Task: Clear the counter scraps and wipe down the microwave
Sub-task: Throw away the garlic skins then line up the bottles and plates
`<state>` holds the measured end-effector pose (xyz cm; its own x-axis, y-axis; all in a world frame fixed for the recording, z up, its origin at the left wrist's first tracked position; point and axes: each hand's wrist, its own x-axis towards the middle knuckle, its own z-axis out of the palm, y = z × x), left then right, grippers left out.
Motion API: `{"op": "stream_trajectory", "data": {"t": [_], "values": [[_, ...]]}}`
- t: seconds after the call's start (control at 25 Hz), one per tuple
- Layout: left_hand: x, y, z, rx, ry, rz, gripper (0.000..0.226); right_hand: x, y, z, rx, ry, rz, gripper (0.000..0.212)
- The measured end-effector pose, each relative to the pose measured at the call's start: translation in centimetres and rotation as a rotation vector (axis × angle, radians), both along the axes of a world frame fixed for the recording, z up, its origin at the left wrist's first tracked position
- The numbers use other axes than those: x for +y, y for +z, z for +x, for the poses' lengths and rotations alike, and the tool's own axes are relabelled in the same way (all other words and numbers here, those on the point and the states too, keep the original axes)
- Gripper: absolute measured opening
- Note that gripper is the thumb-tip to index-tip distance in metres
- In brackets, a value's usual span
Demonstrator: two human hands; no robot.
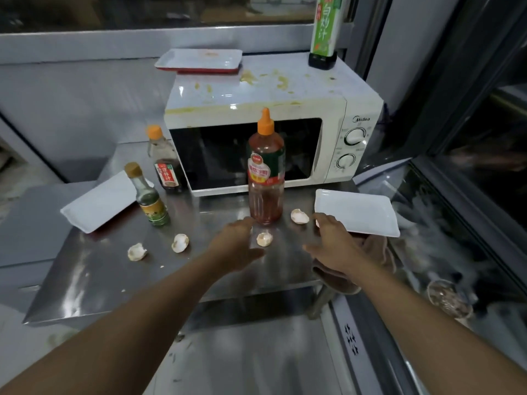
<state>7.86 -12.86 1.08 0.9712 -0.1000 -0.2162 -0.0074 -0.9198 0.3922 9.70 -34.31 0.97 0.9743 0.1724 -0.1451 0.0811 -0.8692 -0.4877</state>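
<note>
Two open hands point(236, 246) point(333, 246) over eggshells point(264, 239) (brown cloth point(370, 258) half hidden)

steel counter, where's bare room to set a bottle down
Free: the near-left corner of the steel counter, in front of the two left eggshell halves. Crowded: the middle, with the tall red sauce bottle, more shells and both hands, and the right, taken by the white rectangular tray.
</note>
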Motion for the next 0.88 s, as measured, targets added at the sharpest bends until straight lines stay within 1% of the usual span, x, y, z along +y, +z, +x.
{"op": "stream_trajectory", "data": {"t": [0.08, 0.2, 0.32, 0.44, 0.52, 0.64, 0.8, 0.88], "values": [[-0.9, -1.2, 1.2, -0.018, 0.002, -0.047, 0.062, -0.1, -1.3, 1.6, -0.021, -0.01, 0.019, 0.056], [-2.1, -3.3, 3.2, -0.013, 0.054, -0.106, 0.058, -0.2, -3.3, 4.4, -0.014, 0.01, -0.011, 0.062], [-2.8, -5.2, 4.8, -0.002, 0.083, -0.068, 0.057, -0.3, -5.3, 7.1, -0.076, 0.069, -0.021, 0.062], [-2.9, -6.7, 5.3, 0.009, 0.13, -0.058, 0.06, -0.1, -6.9, 9.0, -0.082, 0.161, -0.08, 0.071], [-2.7, -7.5, 5.4, -0.01, 0.141, -0.023, 0.059, 0.0, -8.0, 9.9, -0.096, 0.217, -0.112, 0.072], [-2.5, -8.2, 5.5, -0.008, 0.116, 0.019, 0.054, 0.3, -9.1, 10.8, -0.154, 0.284, -0.154, 0.066], [-2.6, -8.5, 5.7, 0.007, 0.134, -0.019, 0.056, 0.5, -9.7, 11.0, -0.241, 0.298, -0.251, 0.053], [-2.7, -8.3, 5.8, 0.003, 0.149, -0.031, 0.055, 0.6, -9.8, 11.2, -0.261, 0.301, -0.25, 0.048]]}}
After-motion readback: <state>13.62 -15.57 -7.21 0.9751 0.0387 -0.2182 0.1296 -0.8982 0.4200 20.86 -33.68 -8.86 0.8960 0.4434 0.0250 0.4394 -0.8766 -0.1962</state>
